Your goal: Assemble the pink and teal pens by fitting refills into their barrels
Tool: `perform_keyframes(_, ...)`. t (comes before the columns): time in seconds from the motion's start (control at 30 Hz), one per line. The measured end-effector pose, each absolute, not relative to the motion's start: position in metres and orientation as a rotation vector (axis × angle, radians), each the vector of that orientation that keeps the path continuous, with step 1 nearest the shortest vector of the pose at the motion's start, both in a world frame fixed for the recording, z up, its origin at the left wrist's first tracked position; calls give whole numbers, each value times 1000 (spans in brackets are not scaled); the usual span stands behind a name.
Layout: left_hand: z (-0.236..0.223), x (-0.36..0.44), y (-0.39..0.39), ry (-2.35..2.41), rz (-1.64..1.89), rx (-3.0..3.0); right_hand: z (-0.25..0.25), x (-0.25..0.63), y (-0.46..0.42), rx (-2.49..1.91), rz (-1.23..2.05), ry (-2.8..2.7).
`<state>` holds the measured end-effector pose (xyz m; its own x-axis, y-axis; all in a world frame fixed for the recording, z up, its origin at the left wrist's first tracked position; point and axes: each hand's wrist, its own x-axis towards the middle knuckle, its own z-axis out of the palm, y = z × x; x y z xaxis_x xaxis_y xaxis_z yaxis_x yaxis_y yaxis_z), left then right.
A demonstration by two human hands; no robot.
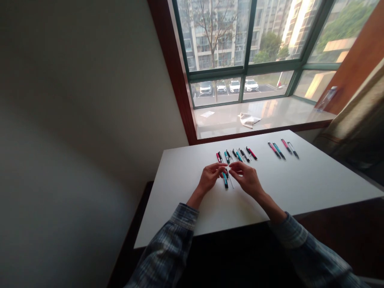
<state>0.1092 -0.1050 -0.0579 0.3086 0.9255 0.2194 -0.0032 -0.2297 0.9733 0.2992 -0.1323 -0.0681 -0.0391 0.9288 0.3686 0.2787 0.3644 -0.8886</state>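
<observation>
My left hand and my right hand hover over a white table, with their fingertips close together. Just below them lies a teal-and-black pen, its upper end hidden by my fingers. A thin pale refill or rod lies next to it. Beyond my hands, a row of several red, teal and black pens lies side by side. Further right, a separate group of several similar pens lies angled on the table. I cannot tell whether either hand grips the pen.
The table's far edge meets a white window sill carrying a pale cloth or bag and a sheet of paper. A wall stands left of the table, and a curtain hangs on the right.
</observation>
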Motion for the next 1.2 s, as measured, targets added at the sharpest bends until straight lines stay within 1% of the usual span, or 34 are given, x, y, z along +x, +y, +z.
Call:
perform_keyframes(0.1,-60,106,-102,1004,1273,1540,-79,311,-126,-1199,751,-1539)
perform_keyframes(0.2,-64,103,-98,1116,1347,1546,-88,316,-127,-1208,746,-1582)
perform_keyframes(0.33,-67,104,-97,1140,1349,1559,-91,307,-134,-1146,675,-1684)
perform_keyframes(0.43,-68,105,-97,1155,1345,1562,-91,300,-137,-1118,684,-1727)
perform_keyframes(0.77,-70,105,-97,1188,1340,1574,-100,301,-134,-1168,596,-1835)
perform_keyframes(0.97,-68,104,-97,1188,1344,1569,-96,300,-141,-1157,564,-1818)
perform_keyframes(1.1,-68,104,-97,1201,1341,1573,-84,322,-135,-1162,435,-1779)
perform_keyframes(1.2,-68,104,-97,1210,1325,1581,-73,367,-108,-1249,322,-1724)
